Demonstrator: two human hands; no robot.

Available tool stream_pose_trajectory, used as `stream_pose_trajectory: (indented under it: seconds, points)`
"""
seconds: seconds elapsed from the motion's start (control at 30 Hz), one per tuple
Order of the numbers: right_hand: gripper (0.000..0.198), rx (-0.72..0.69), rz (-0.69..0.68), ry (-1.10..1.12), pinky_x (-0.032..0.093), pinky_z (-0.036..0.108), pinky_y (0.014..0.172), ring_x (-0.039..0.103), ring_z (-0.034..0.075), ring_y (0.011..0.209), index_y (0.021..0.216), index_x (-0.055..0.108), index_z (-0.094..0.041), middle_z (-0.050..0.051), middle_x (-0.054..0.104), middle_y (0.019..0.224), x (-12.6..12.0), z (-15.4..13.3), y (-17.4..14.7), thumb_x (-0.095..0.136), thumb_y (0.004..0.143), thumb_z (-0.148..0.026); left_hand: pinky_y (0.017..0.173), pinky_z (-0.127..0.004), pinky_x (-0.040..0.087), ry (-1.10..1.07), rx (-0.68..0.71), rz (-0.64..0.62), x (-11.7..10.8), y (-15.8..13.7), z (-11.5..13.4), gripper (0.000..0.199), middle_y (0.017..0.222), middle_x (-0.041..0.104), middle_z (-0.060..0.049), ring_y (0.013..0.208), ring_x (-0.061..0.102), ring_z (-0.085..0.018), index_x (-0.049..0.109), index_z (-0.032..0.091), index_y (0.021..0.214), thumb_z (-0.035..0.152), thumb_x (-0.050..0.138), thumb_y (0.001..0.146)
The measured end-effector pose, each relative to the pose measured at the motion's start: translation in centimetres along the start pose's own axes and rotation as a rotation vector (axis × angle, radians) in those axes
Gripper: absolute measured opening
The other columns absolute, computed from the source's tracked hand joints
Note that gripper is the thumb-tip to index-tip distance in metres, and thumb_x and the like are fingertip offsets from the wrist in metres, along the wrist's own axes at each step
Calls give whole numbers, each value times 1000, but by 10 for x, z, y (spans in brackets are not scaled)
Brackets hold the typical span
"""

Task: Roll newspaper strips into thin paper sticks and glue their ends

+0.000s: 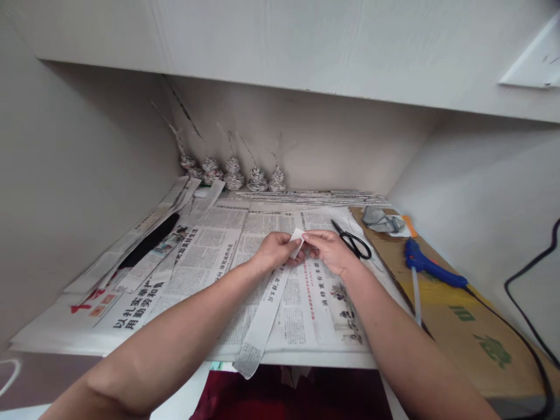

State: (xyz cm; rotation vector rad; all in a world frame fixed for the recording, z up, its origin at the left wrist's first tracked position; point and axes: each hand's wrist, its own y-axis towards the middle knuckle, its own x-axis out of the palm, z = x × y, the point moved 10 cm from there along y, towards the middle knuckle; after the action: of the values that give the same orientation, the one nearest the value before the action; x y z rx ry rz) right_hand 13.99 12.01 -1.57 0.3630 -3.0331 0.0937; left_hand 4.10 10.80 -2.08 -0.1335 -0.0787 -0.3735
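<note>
My left hand (280,249) and my right hand (326,249) meet over the middle of the newspaper-covered table. Between them they pinch the upper end of a long newspaper strip (262,321), whose pale tip shows above the fingers. From my hands the strip runs down toward me, and its lower end hangs over the table's front edge. Both sets of fingers are closed on the paper. A pair of black-handled scissors (355,242) lies just right of my right hand. Spread newspaper sheets (205,268) lie underneath.
Several woven paper gourds (233,175) stand along the back wall, beside thin rolled paper sticks (315,198). Cut newspaper strips (131,245) pile up at left. A blue glue gun (431,268) with a cord rests on cardboard (459,326) at right, near a crumpled grey cloth (382,220).
</note>
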Motion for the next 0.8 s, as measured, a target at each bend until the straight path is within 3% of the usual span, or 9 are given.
stream_pose_trajectory:
  seconds: [0.3,0.8]
  points:
    - [22,-3,102,25,29,24,46,48,10,49,70,71,-15,2,61,56,-7,4,2,74,63,-36,58,-26,53,46,18,5,0,1,-2,20,67,66,-7,60,63,-15,62,11,73,29,56,81]
    - [31,32,224,84,28,23,40,47,9,44,65,68,-13,1,59,52,-12,10,2,82,52,-37,60,-27,54,75,6,-8,1,3,-5,20,69,66,-9,64,65,-16,60,11,72,30,58,79]
